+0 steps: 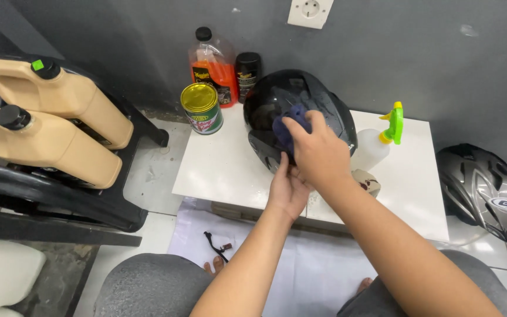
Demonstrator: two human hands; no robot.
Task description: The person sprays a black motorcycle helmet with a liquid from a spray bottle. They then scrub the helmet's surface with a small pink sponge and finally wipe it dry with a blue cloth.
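Right, the black helmet (300,114) sits on the white low table (224,164), toward its back middle, near the grey wall (429,53); the right hand (318,152) presses a blue sponge pad (289,126) onto the shell's front, fingers curled down over the pad, closed on it; the left hand (287,191) braces the helmet's lower front edge, fingers partly hidden behind the right wrist, so how far they wrap I cannot tell.

Risks, as a judgement: shell looks wet and glossy, so the pad could skid off and the helmet could roll or slide if the left hand eases; a hard sideways stroke to the right could knock the spray bottle with green trigger (379,141), which stands just beside the helmet; a small round thing (368,182) lies near the right forearm and could get swept off the front edge.

Room: gold-lidded tin (202,107) sits near the helmet's left, with an orange liquid bottle (213,67) and dark can (247,69) behind it; open table surface lies front left and far right; front edge is close under both wrists; grey helmet (485,191) rests on the floor well apart to the right; tan jugs (48,117) on the black rack stand well apart to the left.
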